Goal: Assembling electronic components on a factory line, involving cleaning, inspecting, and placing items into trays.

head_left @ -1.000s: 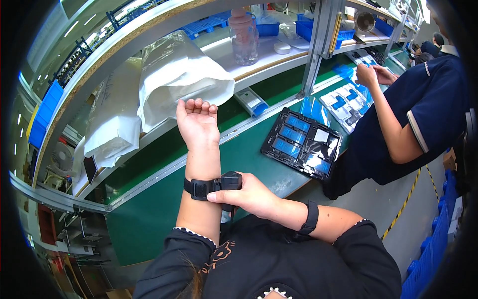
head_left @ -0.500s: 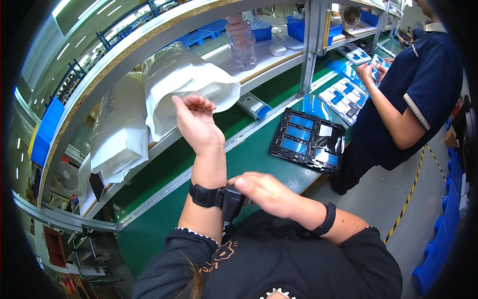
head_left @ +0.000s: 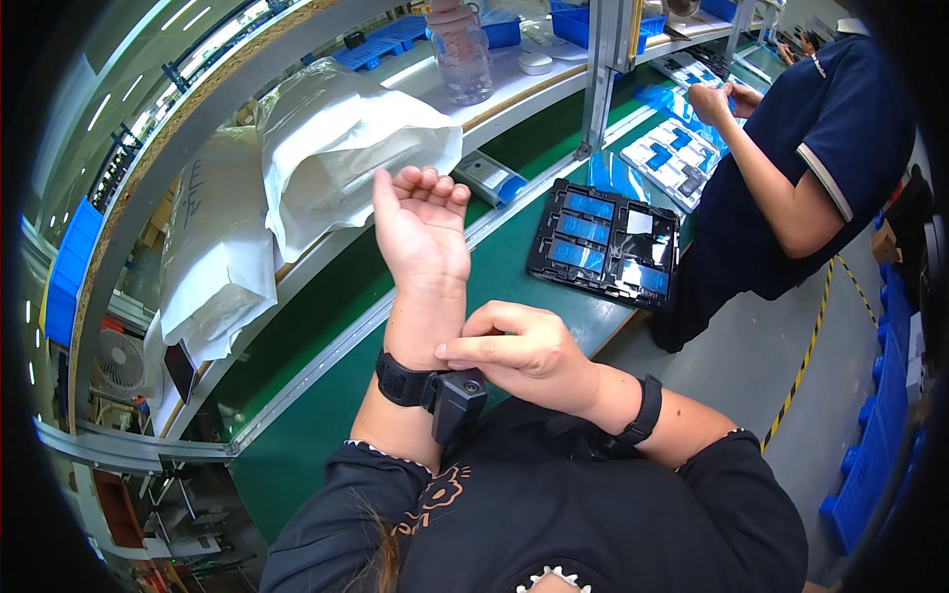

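While the left hand (head_left: 425,232) is held up palm to the camera, fingers loosely curled and holding nothing, the right hand (head_left: 539,356) is across at the left wrist. Its foremost fingertip touches the skin just above the black strap (head_left: 402,381); other fingers curl under. Can't tell if it's pinching anything.

Strap is around the left forearm, with a black boxy module (head_left: 460,397) on it, just below the right hand's fingers. Matching black band (head_left: 647,410) around the right wrist.

Both hands are over the near edge of the green bench (head_left: 494,292). Black tray (head_left: 589,279) with blue and white pieces lies on the bench, beyond the right hand, apart from it. White tray (head_left: 692,178) with blue parts sits further along, near a co-worker (head_left: 850,138) in a dark navy shirt, hands together.

Behind the left hand: open white bag (head_left: 361,148) on the shelf (head_left: 504,91), second white bag (head_left: 217,247) to its left, clear bottle (head_left: 460,59) with pink top to its right.
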{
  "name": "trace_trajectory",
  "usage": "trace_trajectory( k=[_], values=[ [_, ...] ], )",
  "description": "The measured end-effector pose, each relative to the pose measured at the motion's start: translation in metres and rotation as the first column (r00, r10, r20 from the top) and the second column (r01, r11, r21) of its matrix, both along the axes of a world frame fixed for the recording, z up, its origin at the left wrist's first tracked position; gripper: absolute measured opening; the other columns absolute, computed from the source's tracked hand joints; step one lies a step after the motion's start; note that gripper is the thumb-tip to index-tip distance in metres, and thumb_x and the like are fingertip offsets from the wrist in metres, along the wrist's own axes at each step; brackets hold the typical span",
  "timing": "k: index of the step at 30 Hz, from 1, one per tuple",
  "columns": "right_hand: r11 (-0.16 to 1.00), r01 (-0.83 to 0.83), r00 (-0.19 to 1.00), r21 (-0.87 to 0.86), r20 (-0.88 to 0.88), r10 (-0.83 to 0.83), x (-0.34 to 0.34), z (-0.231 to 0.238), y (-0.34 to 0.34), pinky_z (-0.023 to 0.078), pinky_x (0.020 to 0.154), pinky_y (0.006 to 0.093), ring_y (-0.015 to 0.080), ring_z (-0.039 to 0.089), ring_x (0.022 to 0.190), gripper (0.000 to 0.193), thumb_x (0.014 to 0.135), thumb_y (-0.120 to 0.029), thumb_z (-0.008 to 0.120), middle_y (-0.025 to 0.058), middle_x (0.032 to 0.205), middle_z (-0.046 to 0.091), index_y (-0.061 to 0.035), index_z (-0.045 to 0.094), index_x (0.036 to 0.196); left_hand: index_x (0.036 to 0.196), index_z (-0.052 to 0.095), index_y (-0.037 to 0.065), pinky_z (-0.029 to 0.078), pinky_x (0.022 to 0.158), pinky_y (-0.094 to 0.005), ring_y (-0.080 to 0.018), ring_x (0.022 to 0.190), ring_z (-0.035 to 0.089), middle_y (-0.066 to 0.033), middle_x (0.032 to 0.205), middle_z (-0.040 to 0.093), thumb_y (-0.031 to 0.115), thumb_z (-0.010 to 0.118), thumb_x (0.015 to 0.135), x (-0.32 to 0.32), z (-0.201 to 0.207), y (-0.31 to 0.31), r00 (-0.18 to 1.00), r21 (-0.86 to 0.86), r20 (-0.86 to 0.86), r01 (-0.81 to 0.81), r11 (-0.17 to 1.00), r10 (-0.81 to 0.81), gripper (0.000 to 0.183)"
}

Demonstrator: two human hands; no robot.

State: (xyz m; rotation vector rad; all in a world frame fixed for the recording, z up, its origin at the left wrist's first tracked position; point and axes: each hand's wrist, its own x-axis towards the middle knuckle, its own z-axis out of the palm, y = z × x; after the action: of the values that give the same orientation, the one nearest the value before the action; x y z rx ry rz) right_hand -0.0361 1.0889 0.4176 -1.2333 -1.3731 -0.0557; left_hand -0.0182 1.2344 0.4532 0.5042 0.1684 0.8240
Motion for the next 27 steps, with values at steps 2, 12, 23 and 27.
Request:
trace_trajectory(
  k=[2, 12, 23, 27],
  values=[
    [0.999, 0.04, 0.994, 0.025, 0.102, -0.043, 0.0, -0.002, 0.0, 0.045, 0.056, 0.0276, 0.0179, 0.057, 0.065, 0.021, 0.07, 0.004, 0.068, 0.0055, 0.076, 0.057, -0.0054, 0.068, 0.089, 0.076, 0.049, 0.007, 0.041, 0.059, -0.0326, -0.0179, 0.064, 0.047, -0.0054, 0.07, 0.049, 0.034, 0.043, 0.093, 0.001, -0.006, -0.002, 0.999, -0.027, -0.013, 0.039, 0.999, -0.04, 0.033],
    [0.986, 0.15, 0.987, -0.075, -0.039, -0.153, 0.006, 0.001, -0.012, 0.044, 0.059, 0.0351, 0.0283, 0.053, 0.066, 0.009, 0.077, 0.0, 0.059, 0.0098, 0.077, 0.05, -0.002, 0.053, 0.082, 0.076, 0.049, 0.007, 0.042, 0.059, -0.0335, -0.0183, 0.064, 0.048, -0.006, 0.071, 0.05, 0.032, 0.043, 0.093, -0.004, -0.007, 0.003, 0.984, -0.077, -0.011, 0.176, 0.981, -0.177, 0.031],
    [0.648, -0.514, 0.82, -0.563, -0.544, 0.177, 0.003, 0.011, -0.028, 0.051, 0.067, 0.0275, 0.0173, 0.062, 0.085, 0.058, 0.073, -0.028, 0.074, 0.0119, 0.094, 0.058, 0.0032, 0.044, 0.112, 0.076, 0.049, 0.007, 0.041, 0.057, -0.031, -0.0158, 0.064, 0.046, -0.0046, 0.071, 0.05, 0.032, 0.043, 0.094, 0.014, -0.003, 0.011, 0.992, 0.074, -0.076, -0.1, 0.992, 0.106, 0.031],
    [0.693, -0.523, 0.624, -0.496, -0.777, -0.086, -0.011, 0.015, -0.013, 0.05, 0.056, 0.0242, 0.0123, 0.061, 0.068, 0.056, 0.072, -0.036, 0.075, 0.0079, 0.078, 0.061, 0.0026, 0.048, 0.102, 0.075, 0.049, 0.007, 0.041, 0.056, -0.029, -0.0139, 0.063, 0.046, -0.0035, 0.071, 0.049, 0.033, 0.043, 0.094, 0.025, -0.007, 0.009, 0.971, 0.172, -0.09, -0.206, 0.963, 0.224, 0.033]
  ],
)
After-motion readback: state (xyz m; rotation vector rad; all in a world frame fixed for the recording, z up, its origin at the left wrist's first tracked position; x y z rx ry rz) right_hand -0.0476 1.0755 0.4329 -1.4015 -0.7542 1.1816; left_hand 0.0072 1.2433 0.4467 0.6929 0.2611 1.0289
